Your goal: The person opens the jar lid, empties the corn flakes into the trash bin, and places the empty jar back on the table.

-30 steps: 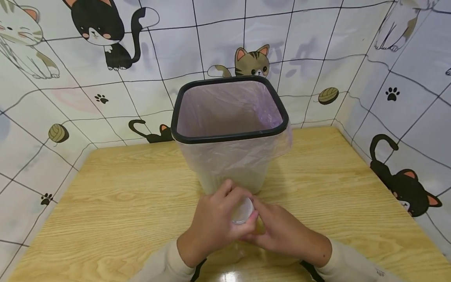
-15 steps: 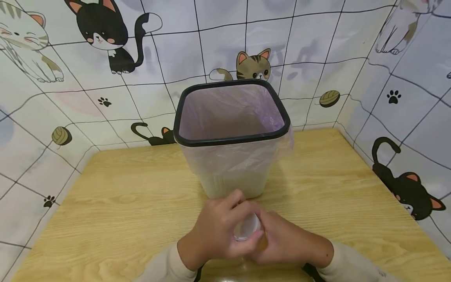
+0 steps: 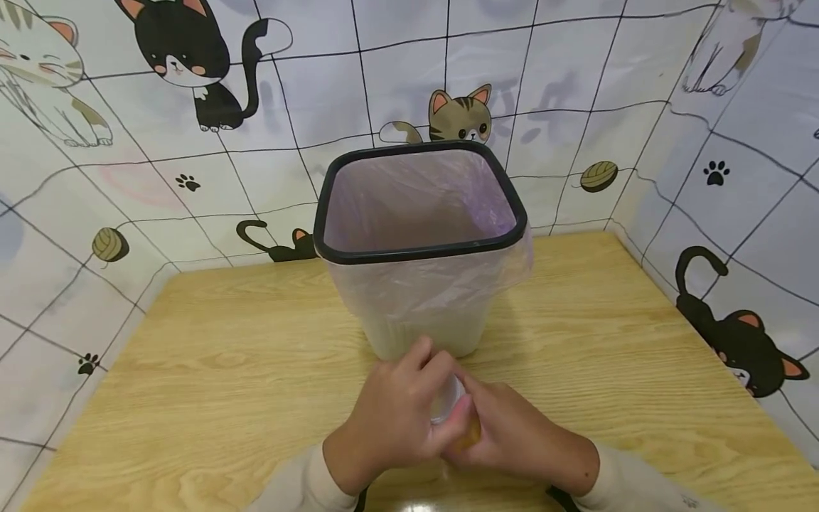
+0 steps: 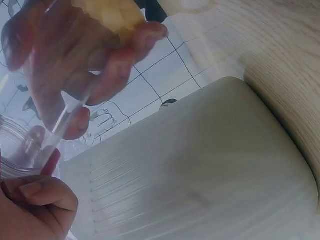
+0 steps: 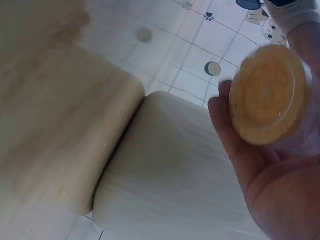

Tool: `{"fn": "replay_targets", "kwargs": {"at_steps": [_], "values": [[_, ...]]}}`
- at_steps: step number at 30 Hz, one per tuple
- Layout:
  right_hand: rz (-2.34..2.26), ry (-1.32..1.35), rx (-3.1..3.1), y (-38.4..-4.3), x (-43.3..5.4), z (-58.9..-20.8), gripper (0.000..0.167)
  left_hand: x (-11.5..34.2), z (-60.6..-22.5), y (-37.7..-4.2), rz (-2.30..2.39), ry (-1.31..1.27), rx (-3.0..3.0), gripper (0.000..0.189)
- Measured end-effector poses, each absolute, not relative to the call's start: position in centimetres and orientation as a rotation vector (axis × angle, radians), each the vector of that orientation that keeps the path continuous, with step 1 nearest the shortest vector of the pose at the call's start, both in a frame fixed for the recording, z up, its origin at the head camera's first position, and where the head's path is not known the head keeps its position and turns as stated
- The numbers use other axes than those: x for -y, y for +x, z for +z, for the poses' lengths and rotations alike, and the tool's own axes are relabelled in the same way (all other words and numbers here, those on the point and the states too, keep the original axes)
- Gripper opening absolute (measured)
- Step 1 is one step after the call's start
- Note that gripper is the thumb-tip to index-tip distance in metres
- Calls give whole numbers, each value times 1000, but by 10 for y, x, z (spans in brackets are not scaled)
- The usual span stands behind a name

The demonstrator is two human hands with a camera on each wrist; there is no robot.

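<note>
A clear plastic jar [image 3: 475,431] with yellow-orange contents at its base is held between both hands, tilted, in front of the bin. My left hand [image 3: 397,412] grips its clear round top [image 3: 446,398], fingers and thumb curled round the rim. Lower down, my right hand [image 3: 512,430] wraps the body. The left wrist view shows a ridged clear rim [image 4: 17,150] beside the left hand [image 4: 42,207]. In the right wrist view the jar's orange base [image 5: 270,95] faces the camera above the right palm [image 5: 285,200]. Whether the top is loose, I cannot tell.
A pale bin [image 3: 422,313] with a black rim [image 3: 416,253] and a purple-tinted liner [image 3: 489,206] stands upright just beyond the hands. It rests on a wood-grain table [image 3: 243,370]. Cat-print sheeting [image 3: 320,92] walls the back and both sides.
Both hands and the jar dipped toward the person, then rose slightly. The left fingers have shifted round the top and cover more of it. The bin stays put.
</note>
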State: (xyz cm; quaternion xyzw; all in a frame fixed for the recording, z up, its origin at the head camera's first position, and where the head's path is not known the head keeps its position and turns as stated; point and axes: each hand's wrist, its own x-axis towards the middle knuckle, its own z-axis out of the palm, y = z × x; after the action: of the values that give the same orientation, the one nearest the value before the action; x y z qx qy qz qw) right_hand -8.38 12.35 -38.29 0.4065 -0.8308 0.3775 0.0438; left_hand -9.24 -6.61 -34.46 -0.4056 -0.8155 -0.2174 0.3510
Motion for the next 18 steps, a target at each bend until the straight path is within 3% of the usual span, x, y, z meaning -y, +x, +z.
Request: {"fn": "replay_targets", "kwargs": {"at_steps": [12, 18], "values": [[957, 1111, 2500, -86, -122, -389, 70, 63, -344, -88, -576, -923, 2183, 22], [949, 1033, 2484, -91, -126, -386, 74, 65, -339, -89, -622, -947, 2241, 35]]}}
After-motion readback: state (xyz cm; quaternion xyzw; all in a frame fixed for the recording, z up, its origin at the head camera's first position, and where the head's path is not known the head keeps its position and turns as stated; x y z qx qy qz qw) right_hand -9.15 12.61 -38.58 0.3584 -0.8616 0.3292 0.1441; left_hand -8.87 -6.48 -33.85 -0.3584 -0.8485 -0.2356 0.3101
